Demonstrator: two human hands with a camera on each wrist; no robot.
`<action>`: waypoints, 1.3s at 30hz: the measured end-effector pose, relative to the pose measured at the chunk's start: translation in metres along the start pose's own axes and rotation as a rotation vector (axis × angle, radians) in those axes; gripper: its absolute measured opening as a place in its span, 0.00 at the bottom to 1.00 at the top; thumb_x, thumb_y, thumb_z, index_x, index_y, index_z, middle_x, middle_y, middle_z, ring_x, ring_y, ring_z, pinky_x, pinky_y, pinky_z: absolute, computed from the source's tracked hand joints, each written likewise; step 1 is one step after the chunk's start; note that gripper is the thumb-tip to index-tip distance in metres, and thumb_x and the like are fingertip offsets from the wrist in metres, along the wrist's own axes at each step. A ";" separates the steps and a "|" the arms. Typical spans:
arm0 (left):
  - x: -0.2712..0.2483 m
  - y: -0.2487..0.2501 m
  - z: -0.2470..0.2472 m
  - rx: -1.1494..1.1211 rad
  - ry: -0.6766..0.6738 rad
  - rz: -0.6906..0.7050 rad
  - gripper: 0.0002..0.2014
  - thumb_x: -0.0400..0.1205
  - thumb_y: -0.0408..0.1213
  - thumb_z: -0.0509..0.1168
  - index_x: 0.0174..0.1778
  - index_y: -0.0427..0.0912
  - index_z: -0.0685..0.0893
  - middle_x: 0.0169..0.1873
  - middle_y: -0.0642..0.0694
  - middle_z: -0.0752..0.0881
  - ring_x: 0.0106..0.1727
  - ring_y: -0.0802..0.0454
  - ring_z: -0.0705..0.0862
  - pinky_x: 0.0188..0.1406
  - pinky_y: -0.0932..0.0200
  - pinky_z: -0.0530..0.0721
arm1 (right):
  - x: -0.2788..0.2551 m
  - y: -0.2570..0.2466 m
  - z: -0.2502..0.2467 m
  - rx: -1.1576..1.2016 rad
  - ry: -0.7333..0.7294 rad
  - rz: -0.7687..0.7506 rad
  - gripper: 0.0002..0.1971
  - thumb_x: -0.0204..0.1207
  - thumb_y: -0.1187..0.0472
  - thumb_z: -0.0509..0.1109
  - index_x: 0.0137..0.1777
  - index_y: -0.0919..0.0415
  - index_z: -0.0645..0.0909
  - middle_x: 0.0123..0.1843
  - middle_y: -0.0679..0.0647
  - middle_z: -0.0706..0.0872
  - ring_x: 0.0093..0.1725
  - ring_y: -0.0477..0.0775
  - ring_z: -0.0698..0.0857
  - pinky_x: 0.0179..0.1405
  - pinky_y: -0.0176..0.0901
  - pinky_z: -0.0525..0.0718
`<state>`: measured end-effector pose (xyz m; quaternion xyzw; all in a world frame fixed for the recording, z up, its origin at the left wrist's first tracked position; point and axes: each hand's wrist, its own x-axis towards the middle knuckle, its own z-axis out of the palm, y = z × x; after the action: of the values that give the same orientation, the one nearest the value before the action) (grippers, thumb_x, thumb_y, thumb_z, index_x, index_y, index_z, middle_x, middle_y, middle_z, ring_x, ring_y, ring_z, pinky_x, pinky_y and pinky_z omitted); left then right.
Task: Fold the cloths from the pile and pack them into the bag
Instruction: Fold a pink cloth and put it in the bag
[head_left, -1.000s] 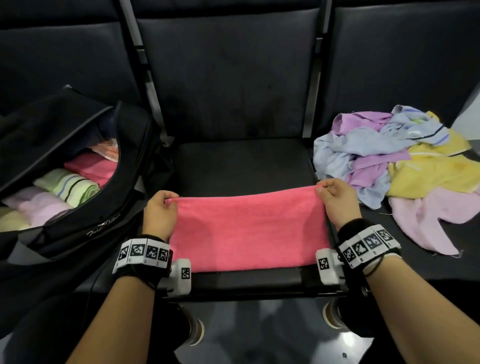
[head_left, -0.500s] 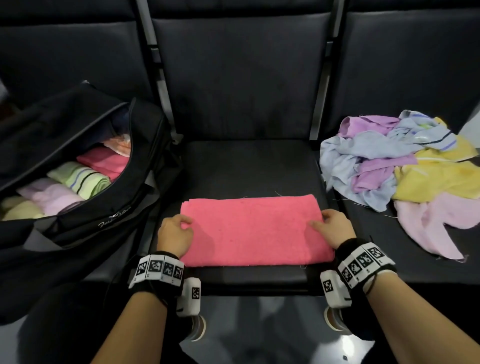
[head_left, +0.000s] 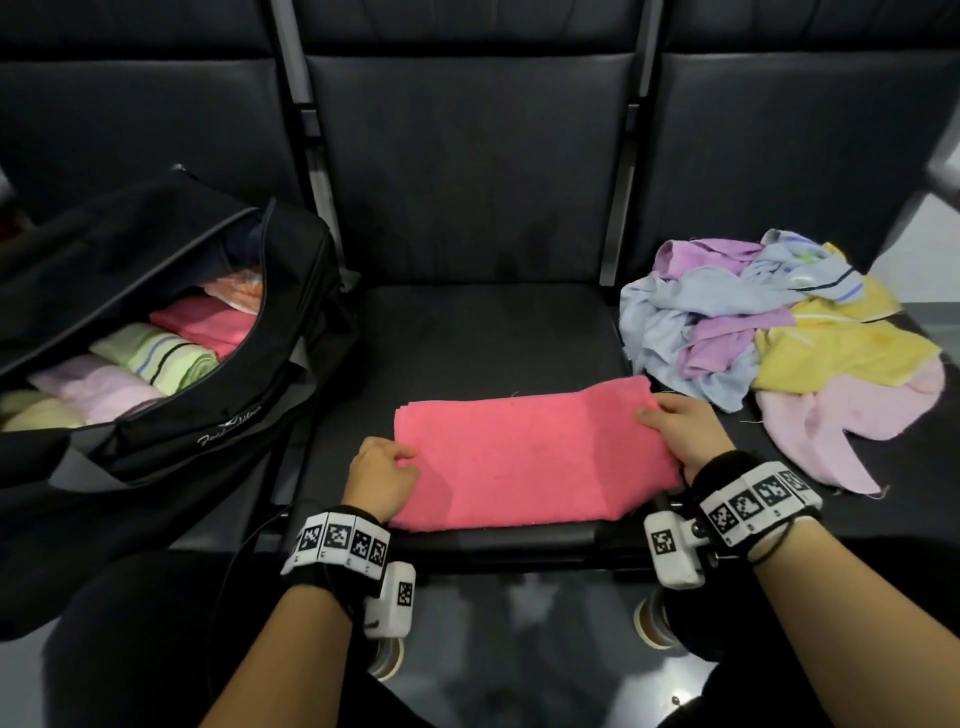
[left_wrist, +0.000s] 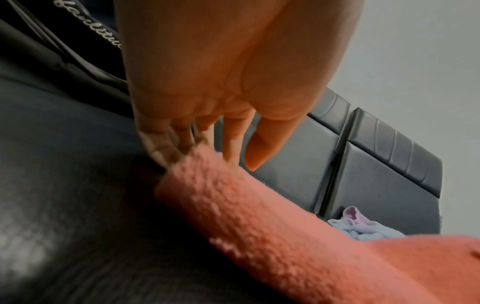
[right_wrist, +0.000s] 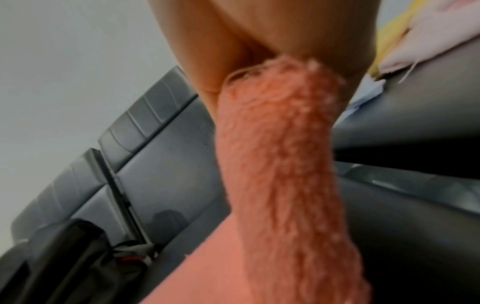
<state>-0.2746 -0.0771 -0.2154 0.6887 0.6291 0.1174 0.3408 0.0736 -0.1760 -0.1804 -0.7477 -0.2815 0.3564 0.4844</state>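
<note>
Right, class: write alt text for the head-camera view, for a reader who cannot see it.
A folded pink cloth lies on a dark seat; the right hand grips its right end, the left hand touches its left edge. An open black bag of folded cloths sits left, a loose pile right.

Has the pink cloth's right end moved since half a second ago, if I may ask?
Yes. The right hand has raised the cloth's right end off the seat, where it lay flat before.

A row of black padded seats (head_left: 467, 182) joined by grey metal posts (head_left: 621, 182).
</note>
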 end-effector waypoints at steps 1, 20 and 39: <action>-0.001 0.000 -0.001 0.029 0.002 -0.008 0.17 0.80 0.31 0.66 0.64 0.44 0.89 0.65 0.40 0.78 0.68 0.40 0.78 0.74 0.55 0.70 | -0.004 -0.007 0.004 0.030 -0.022 -0.015 0.08 0.78 0.73 0.69 0.51 0.64 0.88 0.35 0.53 0.88 0.32 0.45 0.83 0.32 0.37 0.80; -0.009 0.018 -0.001 -0.705 -0.023 -0.154 0.19 0.82 0.21 0.62 0.68 0.38 0.75 0.45 0.41 0.86 0.42 0.49 0.85 0.43 0.59 0.87 | -0.062 -0.031 0.159 -0.144 -0.589 -0.119 0.25 0.82 0.68 0.67 0.78 0.59 0.72 0.47 0.52 0.77 0.36 0.54 0.86 0.33 0.51 0.90; -0.012 0.008 -0.006 -0.057 0.135 -0.036 0.24 0.73 0.21 0.63 0.58 0.51 0.87 0.56 0.46 0.77 0.58 0.42 0.82 0.64 0.56 0.79 | -0.080 -0.005 0.115 -0.556 -0.689 -0.525 0.15 0.73 0.69 0.73 0.58 0.60 0.89 0.54 0.54 0.87 0.53 0.52 0.86 0.60 0.46 0.83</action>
<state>-0.2739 -0.0862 -0.2023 0.6577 0.6594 0.1755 0.3192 -0.0660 -0.1750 -0.1869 -0.5914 -0.6872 0.3603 0.2197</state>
